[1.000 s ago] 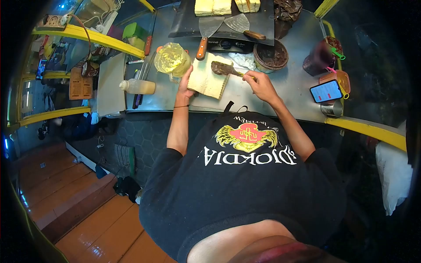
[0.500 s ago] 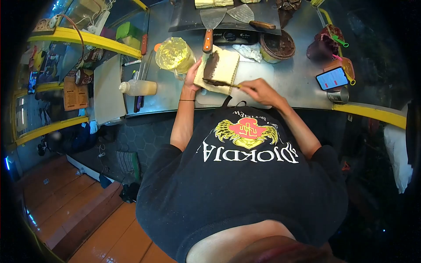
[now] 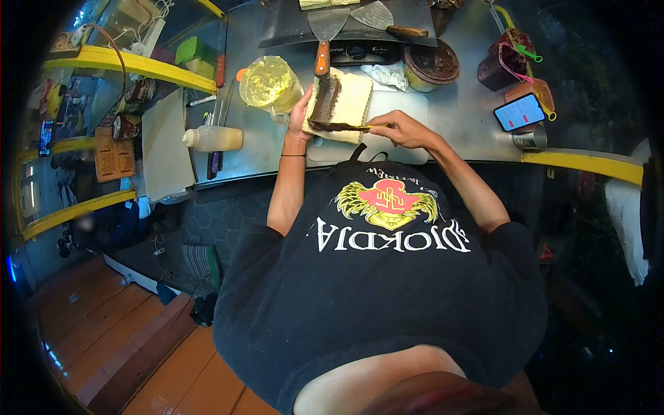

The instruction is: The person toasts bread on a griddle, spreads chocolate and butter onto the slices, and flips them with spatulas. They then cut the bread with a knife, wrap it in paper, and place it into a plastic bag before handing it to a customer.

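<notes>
My left hand [image 3: 298, 119] holds a pale rectangular slab of bread [image 3: 354, 100] by its left edge, above a white board [image 3: 399, 105]. Dark brown spread [image 3: 326, 100] covers the left part of the slab. In my right hand [image 3: 398, 130] is a spreading knife [image 3: 342, 127] coated in brown, its blade lying across the lower part of the bread. A tub of brown spread [image 3: 431, 63] stands behind and to the right. Left of the bread is a container of yellow spread [image 3: 268, 83].
Two scrapers, one with an orange-brown handle [image 3: 322, 59], rest on a dark griddle [image 3: 290, 28] at the back. A squeeze bottle [image 3: 213, 138] lies at the left. On the right are a lit phone [image 3: 519, 113], a can [image 3: 530, 137] and red containers [image 3: 501, 69].
The knife has shifted left and lies more level across the bread. My right hand has moved slightly left with it. The whole view has shifted a little.
</notes>
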Demonstrator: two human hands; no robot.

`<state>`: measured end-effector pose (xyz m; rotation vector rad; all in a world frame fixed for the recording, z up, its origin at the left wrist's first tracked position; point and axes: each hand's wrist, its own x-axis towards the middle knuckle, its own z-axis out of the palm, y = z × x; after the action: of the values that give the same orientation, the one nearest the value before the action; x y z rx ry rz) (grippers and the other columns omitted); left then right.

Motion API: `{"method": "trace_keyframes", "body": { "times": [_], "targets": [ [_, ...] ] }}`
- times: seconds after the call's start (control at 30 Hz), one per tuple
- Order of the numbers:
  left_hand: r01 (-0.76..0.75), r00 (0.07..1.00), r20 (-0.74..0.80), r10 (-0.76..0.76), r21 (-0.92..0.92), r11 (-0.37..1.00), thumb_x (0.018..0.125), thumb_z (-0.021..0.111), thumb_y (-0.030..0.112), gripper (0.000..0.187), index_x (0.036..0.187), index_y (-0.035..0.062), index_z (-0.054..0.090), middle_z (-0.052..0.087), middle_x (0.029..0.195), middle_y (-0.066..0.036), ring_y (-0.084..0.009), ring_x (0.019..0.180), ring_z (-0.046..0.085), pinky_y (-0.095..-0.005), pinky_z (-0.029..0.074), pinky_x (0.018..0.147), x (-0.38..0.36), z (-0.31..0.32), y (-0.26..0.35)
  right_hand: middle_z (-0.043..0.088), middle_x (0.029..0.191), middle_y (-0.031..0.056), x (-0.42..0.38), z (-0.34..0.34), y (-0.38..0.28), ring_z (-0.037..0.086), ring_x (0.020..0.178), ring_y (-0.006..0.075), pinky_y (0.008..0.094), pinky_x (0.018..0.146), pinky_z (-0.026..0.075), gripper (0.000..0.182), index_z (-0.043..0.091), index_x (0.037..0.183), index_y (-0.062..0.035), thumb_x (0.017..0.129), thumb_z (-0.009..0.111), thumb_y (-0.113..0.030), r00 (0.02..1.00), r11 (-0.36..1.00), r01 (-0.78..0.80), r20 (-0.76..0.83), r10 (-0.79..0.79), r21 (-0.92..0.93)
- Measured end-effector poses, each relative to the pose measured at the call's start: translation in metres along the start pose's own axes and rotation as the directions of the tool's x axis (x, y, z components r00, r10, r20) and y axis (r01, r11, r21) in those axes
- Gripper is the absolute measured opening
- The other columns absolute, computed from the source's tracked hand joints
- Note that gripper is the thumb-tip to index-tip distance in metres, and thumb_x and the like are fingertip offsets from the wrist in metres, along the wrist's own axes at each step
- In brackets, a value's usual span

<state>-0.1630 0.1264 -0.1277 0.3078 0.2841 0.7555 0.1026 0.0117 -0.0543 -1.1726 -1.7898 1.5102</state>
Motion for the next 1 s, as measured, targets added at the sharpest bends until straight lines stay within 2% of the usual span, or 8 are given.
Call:
{"method": "trace_keyframes", "body": {
  "times": [0.17,0.23,0.3,0.4,0.63,0.8,0.9,1.0],
  "targets": [
    [-0.008,0.999,0.034,0.008,-0.002,1.000,0.105,0.034,0.028,0.043,0.141,0.0060,0.043,0.055,0.135,-0.012,-0.0258,0.119,0.058,-0.0410,0.046,0.104,-0.011,-0.008,0.001,0.059,0.064,0.0059,-0.004,-0.008,0.010,0.047,0.049,0.0113,0.0297,0.050,0.041,0.027,0.068,0.109,-0.0001,0.097,0.058,-0.022,0.987,0.998,-0.057,-0.147,0.062,0.033],
    [-0.033,0.999,-0.032,0.035,0.049,0.998,0.105,0.034,0.028,0.043,0.140,0.0055,0.044,0.056,0.134,-0.012,-0.0253,0.118,0.058,-0.0406,0.046,0.104,-0.010,-0.013,0.000,0.061,0.067,0.0131,-0.001,-0.004,0.015,0.053,0.053,0.0152,0.0343,0.054,0.044,0.025,0.067,0.108,-0.0005,0.095,0.059,-0.020,0.865,0.959,0.145,-0.439,-0.242,-0.243],
    [-0.034,0.999,-0.022,0.034,0.001,0.999,0.105,0.036,0.028,0.043,0.140,0.0055,0.044,0.056,0.134,-0.012,-0.0248,0.119,0.057,-0.0401,0.046,0.104,-0.007,-0.015,-0.003,0.061,0.073,0.0199,-0.005,0.007,0.014,0.057,0.055,0.0253,0.0383,0.058,0.045,0.021,0.067,0.104,-0.0016,0.093,0.060,-0.018,0.899,0.969,0.070,-0.406,-0.163,-0.235],
    [0.036,0.998,-0.050,-0.035,0.018,0.999,0.105,0.037,0.027,0.042,0.140,0.0060,0.044,0.055,0.135,-0.012,-0.0243,0.121,0.056,-0.0397,0.046,0.104,-0.002,-0.001,-0.002,0.060,0.072,0.0224,-0.010,0.030,0.003,0.052,0.059,0.0401,0.0401,0.059,0.046,0.016,0.065,0.093,-0.0009,0.093,0.059,-0.016,0.941,0.921,0.286,-0.106,-0.322,-0.265],
    [-0.088,0.989,-0.111,0.098,0.095,0.992,0.105,0.037,0.023,0.040,0.140,0.0066,0.046,0.055,0.136,-0.010,-0.0236,0.123,0.055,-0.0395,0.044,0.106,-0.010,0.006,-0.003,0.058,0.073,0.0244,0.003,0.003,0.000,0.051,0.055,0.0346,0.0385,0.058,0.044,0.017,0.066,0.094,-0.0007,0.094,0.058,-0.016,0.864,0.964,0.062,-0.470,-0.181,-0.257],
    [-0.078,0.982,-0.156,0.111,0.207,0.975,0.105,0.036,0.024,0.044,0.146,0.0063,0.038,0.050,0.141,-0.010,-0.0242,0.126,0.051,-0.0399,0.041,0.108,-0.004,0.013,-0.003,0.067,0.084,0.0218,-0.008,0.031,0.000,0.066,0.074,0.0370,0.0414,0.066,0.051,0.020,0.069,0.103,-0.0009,0.092,0.061,-0.015,0.961,0.949,0.222,-0.115,-0.252,-0.224],
    [-0.033,0.991,-0.127,0.040,0.059,0.998,0.105,0.035,0.026,0.043,0.142,0.0057,0.042,0.053,0.137,-0.011,-0.0245,0.123,0.054,-0.0404,0.044,0.106,-0.006,-0.004,-0.001,0.066,0.079,0.0216,-0.019,0.027,-0.005,0.064,0.062,0.0293,0.0360,0.060,0.048,0.019,0.069,0.105,-0.0007,0.092,0.061,-0.012,0.947,0.954,0.170,-0.226,-0.228,-0.248],
    [-0.024,0.994,-0.103,0.028,0.038,0.999,0.105,0.035,0.031,0.043,0.137,0.0046,0.048,0.058,0.131,-0.012,-0.0251,0.119,0.057,-0.0409,0.046,0.103,-0.013,0.003,-0.004,0.065,0.080,0.0218,-0.014,0.021,0.006,0.065,0.067,0.0349,0.0397,0.061,0.049,0.018,0.069,0.105,-0.0032,0.092,0.060,-0.013,0.905,0.947,0.088,-0.373,-0.205,-0.308]
  ]
}}
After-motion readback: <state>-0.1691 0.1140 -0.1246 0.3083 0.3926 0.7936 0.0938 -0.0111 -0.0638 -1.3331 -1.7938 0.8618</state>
